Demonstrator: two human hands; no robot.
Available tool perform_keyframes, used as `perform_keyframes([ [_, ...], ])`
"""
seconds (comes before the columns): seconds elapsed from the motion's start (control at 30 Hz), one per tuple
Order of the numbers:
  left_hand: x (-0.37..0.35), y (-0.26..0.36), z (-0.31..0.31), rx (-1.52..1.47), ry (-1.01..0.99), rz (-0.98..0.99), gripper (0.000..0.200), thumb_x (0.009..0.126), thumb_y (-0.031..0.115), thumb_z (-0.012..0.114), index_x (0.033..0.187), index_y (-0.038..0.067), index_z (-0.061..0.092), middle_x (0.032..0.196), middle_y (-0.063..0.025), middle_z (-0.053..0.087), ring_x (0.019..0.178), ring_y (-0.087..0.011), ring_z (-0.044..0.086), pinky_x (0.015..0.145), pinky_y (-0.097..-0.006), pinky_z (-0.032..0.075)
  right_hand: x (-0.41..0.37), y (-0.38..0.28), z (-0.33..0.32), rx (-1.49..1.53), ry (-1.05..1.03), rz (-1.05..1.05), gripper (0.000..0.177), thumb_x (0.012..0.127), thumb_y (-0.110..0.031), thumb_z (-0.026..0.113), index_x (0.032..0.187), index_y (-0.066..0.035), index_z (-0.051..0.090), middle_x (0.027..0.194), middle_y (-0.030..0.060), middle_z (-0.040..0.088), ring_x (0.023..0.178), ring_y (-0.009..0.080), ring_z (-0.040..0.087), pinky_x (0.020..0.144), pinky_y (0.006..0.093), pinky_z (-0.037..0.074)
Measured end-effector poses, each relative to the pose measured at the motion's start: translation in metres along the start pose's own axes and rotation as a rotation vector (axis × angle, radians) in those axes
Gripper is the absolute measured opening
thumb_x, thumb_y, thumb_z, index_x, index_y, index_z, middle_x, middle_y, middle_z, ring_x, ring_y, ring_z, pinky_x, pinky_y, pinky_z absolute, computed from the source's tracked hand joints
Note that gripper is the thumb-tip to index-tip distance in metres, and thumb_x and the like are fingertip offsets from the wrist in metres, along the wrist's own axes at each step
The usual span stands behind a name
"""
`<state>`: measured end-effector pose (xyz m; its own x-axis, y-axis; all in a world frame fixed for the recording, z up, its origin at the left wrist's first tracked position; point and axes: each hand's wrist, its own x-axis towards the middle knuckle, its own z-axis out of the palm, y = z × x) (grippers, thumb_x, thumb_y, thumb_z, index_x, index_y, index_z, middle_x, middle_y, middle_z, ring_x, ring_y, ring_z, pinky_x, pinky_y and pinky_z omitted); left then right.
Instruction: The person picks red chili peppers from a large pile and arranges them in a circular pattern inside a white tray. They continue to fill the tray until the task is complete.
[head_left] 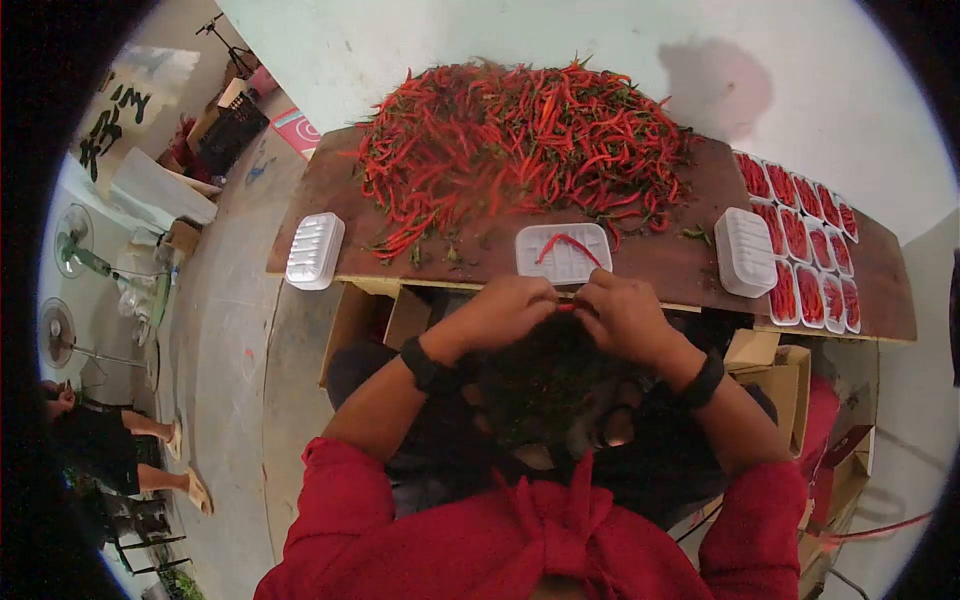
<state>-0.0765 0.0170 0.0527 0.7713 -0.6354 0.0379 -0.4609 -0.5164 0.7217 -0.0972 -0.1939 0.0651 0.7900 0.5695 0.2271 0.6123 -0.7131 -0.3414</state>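
Observation:
Both my hands meet just past the table's front edge, with a red chili pepper (567,307) between them. My left hand (515,312) is closed in a pinch at one end of it, and my right hand (627,315) pinches the other end. Right behind the fingers stands a white plastic tray (525,262) holding a single curved red chili (572,243). A big heap of red chilies with green stems (530,145) covers the back of the brown table (330,185). Below my hands, a dark mass of green bits (540,385) sits between my legs, partly in shadow.
Stacked white trays stand at the left (315,250) and the right (745,252). Rows of chili-filled trays (800,235) line the right end. Cardboard boxes (785,390) are under the table. Fans (72,240) and a seated person's legs (150,455) are at the left.

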Motion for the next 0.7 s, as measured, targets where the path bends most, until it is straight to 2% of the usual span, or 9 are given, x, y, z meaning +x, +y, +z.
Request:
perform_keyframes([
  [0.1, 0.001, -0.002, 0.010, 0.020, 0.094, 0.033, 0.017, 0.079, 0.019, 0.055, 0.081, 0.003, 0.060, 0.076, -0.0178, 0.061, 0.074, -0.0371, 0.059, 0.066, -0.0437, 0.046, -0.006, 0.000, 0.007, 0.025, 0.024, 0.042, 0.018, 0.072, -0.019, 0.065, 0.084, -0.007, 0.060, 0.081, 0.0105, 0.055, 0.072, 0.0321, 0.058, 0.061, 0.0429, 0.046],
  [0.17, 0.002, 0.002, 0.014, 0.342, 0.037, 0.036, 0.016, 0.076, 0.019, 0.058, 0.081, 0.004, 0.057, 0.076, -0.0156, 0.061, 0.073, -0.0367, 0.059, 0.065, -0.0443, 0.045, -0.007, -0.005, 0.010, -0.021, -0.059, 0.104, 0.019, 0.072, -0.021, 0.066, 0.082, -0.006, 0.060, 0.080, 0.0122, 0.057, 0.072, 0.0334, 0.058, 0.063, 0.0442, 0.046],
  [0.27, 0.002, 0.008, 0.026, 0.522, 0.112, -0.001, 0.014, 0.072, 0.019, 0.059, 0.078, 0.006, 0.058, 0.074, -0.0149, 0.061, 0.070, -0.0369, 0.058, 0.063, -0.0460, 0.044, -0.008, -0.012, 0.006, 0.026, -0.127, 0.177, 0.023, 0.078, -0.028, 0.058, 0.082, -0.006, 0.063, 0.082, 0.0178, 0.061, 0.076, 0.0369, 0.060, 0.065, 0.0476, 0.048],
  [0.4, -0.001, 0.007, 0.027, 0.565, 0.117, -0.029, 0.012, 0.072, 0.018, 0.059, 0.077, 0.007, 0.058, 0.074, -0.0158, 0.061, 0.069, -0.0367, 0.058, 0.063, -0.0464, 0.044, -0.008, -0.013, -0.003, 0.026, -0.152, 0.202, 0.025, 0.079, -0.029, 0.058, 0.081, -0.005, 0.065, 0.082, 0.0173, 0.062, 0.077, 0.0360, 0.060, 0.065, 0.0469, 0.047],
  [0.5, -0.009, 0.005, 0.014, 0.603, 0.004, -0.143, 0.020, 0.072, 0.023, 0.062, 0.082, 0.006, 0.060, 0.073, -0.0158, 0.061, 0.070, -0.0367, 0.059, 0.066, -0.0458, 0.045, -0.005, -0.013, -0.015, 0.109, -0.132, 0.332, 0.025, 0.078, -0.028, 0.059, 0.081, -0.005, 0.066, 0.079, 0.0165, 0.063, 0.077, 0.0353, 0.060, 0.065, 0.0464, 0.047],
  [0.57, -0.015, -0.002, 0.018, 0.242, 0.196, 0.120, 0.025, 0.076, 0.024, 0.063, 0.091, 0.004, 0.062, 0.075, -0.0117, 0.062, 0.069, -0.0274, 0.061, 0.067, -0.0395, 0.047, -0.005, -0.002, -0.005, 0.212, 0.032, 0.376, 0.017, 0.073, -0.018, 0.066, 0.078, -0.002, 0.065, 0.076, 0.0164, 0.062, 0.071, 0.0325, 0.060, 0.063, 0.0402, 0.047],
  [0.6, -0.012, -0.001, 0.020, 0.239, 0.195, 0.123, 0.025, 0.076, 0.024, 0.063, 0.091, 0.004, 0.062, 0.075, -0.0117, 0.062, 0.069, -0.0274, 0.061, 0.067, -0.0395, 0.047, -0.005, 0.001, 0.000, 0.209, 0.032, 0.379, 0.017, 0.073, -0.018, 0.066, 0.078, -0.002, 0.065, 0.076, 0.0164, 0.062, 0.071, 0.0325, 0.060, 0.063, 0.0402, 0.047],
  [0.67, -0.003, 0.001, 0.025, -0.255, 0.142, -0.194, 0.029, 0.078, 0.024, 0.062, 0.094, 0.000, 0.062, 0.086, -0.0164, 0.063, 0.079, -0.0261, 0.062, 0.071, -0.0358, 0.047, -0.003, 0.004, 0.009, 0.264, 0.170, 0.247, 0.016, 0.073, -0.015, 0.066, 0.080, -0.001, 0.065, 0.075, 0.0163, 0.063, 0.069, 0.0314, 0.062, 0.062, 0.0383, 0.047],
  [0.7, 0.002, 0.005, 0.024, -0.260, 0.144, -0.196, 0.029, 0.078, 0.024, 0.062, 0.094, 0.000, 0.062, 0.086, -0.0164, 0.063, 0.079, -0.0261, 0.062, 0.071, -0.0358, 0.047, 0.000, 0.003, 0.011, 0.262, 0.164, 0.247, 0.016, 0.073, -0.015, 0.066, 0.080, -0.001, 0.065, 0.075, 0.0163, 0.063, 0.069, 0.0314, 0.062, 0.062, 0.0383, 0.047],
])
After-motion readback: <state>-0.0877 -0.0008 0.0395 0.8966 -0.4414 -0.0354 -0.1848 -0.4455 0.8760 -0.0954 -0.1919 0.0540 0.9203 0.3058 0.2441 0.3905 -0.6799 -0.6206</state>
